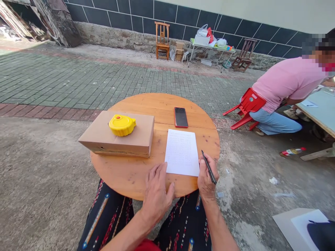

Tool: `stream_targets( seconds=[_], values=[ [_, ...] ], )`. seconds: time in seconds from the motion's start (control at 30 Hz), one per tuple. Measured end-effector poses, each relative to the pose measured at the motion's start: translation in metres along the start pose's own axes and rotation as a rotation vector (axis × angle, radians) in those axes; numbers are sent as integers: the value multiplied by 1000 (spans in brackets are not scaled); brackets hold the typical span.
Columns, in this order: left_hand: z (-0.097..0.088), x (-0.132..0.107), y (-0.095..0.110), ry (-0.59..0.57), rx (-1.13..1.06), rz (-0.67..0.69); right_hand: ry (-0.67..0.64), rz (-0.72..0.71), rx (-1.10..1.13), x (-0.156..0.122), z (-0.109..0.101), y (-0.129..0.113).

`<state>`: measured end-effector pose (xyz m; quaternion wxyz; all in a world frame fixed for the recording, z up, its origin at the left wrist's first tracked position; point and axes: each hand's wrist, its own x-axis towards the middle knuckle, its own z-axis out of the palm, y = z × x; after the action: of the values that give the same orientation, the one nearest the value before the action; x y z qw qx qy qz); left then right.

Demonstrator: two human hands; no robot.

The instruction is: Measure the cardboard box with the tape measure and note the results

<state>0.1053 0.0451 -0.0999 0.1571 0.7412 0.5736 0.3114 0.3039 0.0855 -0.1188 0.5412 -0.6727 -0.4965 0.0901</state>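
My right hand [208, 177] holds a black pen [208, 166], its tip pointing up and left, just off the right edge of a white sheet of paper [181, 153]. Faint rows of writing cover the sheet; they are too small to read. Flat on the wood lies my left hand [157, 186], fingers stretched out, with its fingertips by the paper's lower left corner. Beyond the paper rests a phone [181, 117] in a red case, screen dark. To the left, a yellow tape measure [121, 125] sits on top of a closed cardboard box [141, 130].
These things stand on a round wooden table [125, 177]. At right, a person in a pink shirt [282, 76] sits on a red plastic chair [250, 104] beside another table [320, 108]. A bottle [292, 151] lies on the ground. Along the wall are a wooden chair [162, 42] and a loaded folding table [213, 47].
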Motion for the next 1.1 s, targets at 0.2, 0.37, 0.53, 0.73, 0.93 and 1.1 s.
stream_targets(
  seconds=[0.2, 0.37, 0.53, 0.73, 0.93, 1.1],
  values=[
    [6, -2, -1, 37, 4, 20, 19, 64, 59, -2, 2, 2],
    [5, -2, -1, 54, 0, 12, -6, 229, 212, 6, 0, 5],
    [3, -1, 1, 44, 0, 18, -64, 267, 266, 18, -2, 8],
    [3, 0, 1, -32, 27, 62, -69, 262, 269, 28, 2, 10],
    [2, 2, -1, -117, 56, 75, -46, 273, 285, 31, 6, 10],
    [-2, 8, -6, -140, 36, 90, -15, 284, 313, 31, 6, 14]
  ],
)
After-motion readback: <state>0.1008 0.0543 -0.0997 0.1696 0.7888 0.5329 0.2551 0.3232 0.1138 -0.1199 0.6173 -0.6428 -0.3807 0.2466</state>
